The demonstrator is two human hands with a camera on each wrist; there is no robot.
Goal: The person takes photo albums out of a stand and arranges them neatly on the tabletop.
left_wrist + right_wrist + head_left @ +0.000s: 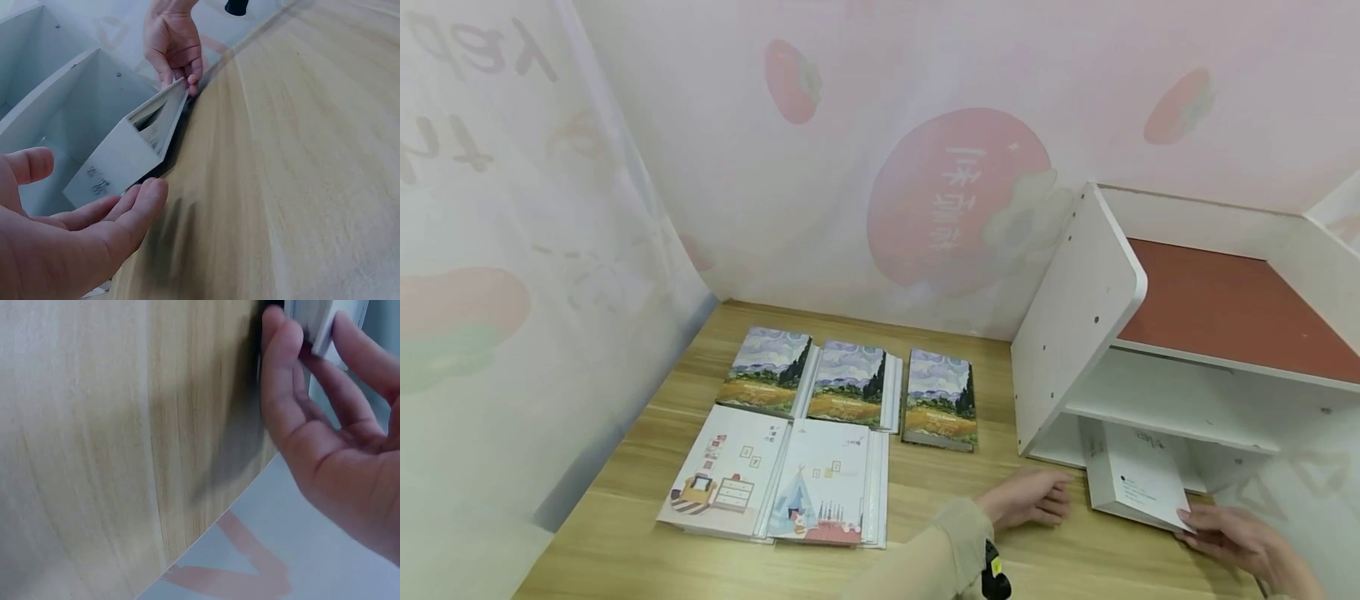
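Shelving books: one going in, five waiting.

On the table (625, 533) to my left, five books are lying flat: three landscape covers (848, 383) behind, two white ones (775, 479) in front, none shelved yet by the look of it. My left hand (1026, 497) is resting loose and holding nothing just beside the sixth book (1131, 473), which is leaning into the shelf's (1075, 325) bottom bay while my right hand (1240, 540) is pinching its near corner.
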